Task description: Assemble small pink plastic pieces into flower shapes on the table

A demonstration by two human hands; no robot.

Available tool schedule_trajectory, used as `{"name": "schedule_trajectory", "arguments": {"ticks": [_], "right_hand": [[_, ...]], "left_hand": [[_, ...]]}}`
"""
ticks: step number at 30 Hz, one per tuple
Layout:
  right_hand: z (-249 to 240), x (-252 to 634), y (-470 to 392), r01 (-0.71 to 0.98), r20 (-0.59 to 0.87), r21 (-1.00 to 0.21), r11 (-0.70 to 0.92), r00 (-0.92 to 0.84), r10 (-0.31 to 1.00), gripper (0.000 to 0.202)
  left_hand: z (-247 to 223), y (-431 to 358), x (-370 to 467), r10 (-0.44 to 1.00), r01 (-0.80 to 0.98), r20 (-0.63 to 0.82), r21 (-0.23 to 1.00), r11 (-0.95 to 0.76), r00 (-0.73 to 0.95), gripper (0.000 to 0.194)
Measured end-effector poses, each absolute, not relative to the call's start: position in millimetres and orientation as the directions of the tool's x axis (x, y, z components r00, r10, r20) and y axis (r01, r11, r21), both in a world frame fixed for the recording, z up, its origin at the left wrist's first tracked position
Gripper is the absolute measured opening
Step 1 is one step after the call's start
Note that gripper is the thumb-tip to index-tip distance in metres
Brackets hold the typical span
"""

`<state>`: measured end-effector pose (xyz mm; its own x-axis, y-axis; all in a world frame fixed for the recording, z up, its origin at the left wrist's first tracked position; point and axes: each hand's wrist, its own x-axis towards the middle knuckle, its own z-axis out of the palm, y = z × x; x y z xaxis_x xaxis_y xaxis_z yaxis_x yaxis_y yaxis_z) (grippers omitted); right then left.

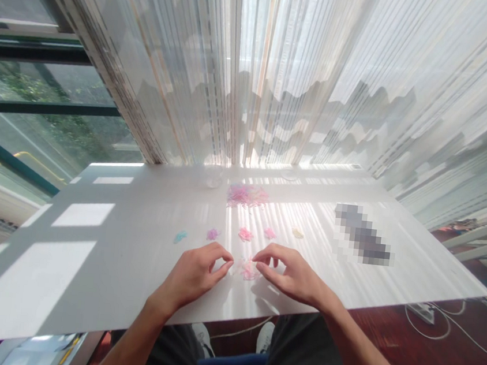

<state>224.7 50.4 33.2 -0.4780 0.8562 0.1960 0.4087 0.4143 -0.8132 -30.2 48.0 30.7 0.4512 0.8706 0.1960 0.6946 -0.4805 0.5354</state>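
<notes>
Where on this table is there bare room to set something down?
Widest: the table from its left edge to the teal pile. A smaller gap lies between the yellow pile and the pixelated dark object. Crowded: the middle, where the left hand and right hand flank a mixed pile, with more piles beyond.

Left grip (194,267) and right grip (290,272): facing, apart, thumb (220,272) and index finger (221,250) curved with tips close together. Left forearm (137,331) and right forearm (363,343) converge forward.
</notes>
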Motion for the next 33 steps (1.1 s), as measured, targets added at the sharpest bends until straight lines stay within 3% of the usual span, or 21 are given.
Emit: {"name": "schedule_trajectory", "arguments": {"ticks": [4, 7, 11, 15, 20, 33], "right_hand": [[51, 231, 94, 0.427, 0.120, -0.784, 0.451, -0.608, 0.785, 0.014], [57, 230, 119, 0.414, 0.108, -0.761, 0.499, -0.679, 0.726, 0.014], [54, 227, 133, 0.330, 0.277, -0.748, 0.576, -0.633, 0.723, 0.011], [40, 228, 133, 0.312, 0.462, -0.602, 0.735, -0.615, 0.639, 0.016], [28, 228, 127, 0.331, 0.569, -0.443, 0.833, -0.614, 0.546, 0.006], [28, 227, 113, 0.347, 0.550, -0.436, 0.830, -0.627, 0.552, 0.007]], "left_hand": [[45, 74, -25, 0.855, 0.648, 0.168, 0.586, -0.487, 0.491, 0.011], [45, 91, -18, 0.842, 0.619, 0.249, 0.584, -0.524, 0.478, 0.008], [33, 103, -8, 0.777, 0.590, 0.519, 0.520, -0.618, 0.357, 0.004], [20, 106, -3, 0.624, 0.561, 0.667, 0.356, -0.748, 0.408, 0.006], [16, 103, -3, 0.582, 0.511, 0.659, 0.330, -0.793, 0.476, 0.012], [10, 99, -11, 0.618, 0.475, 0.608, 0.405, -0.781, 0.498, 0.017]]}}
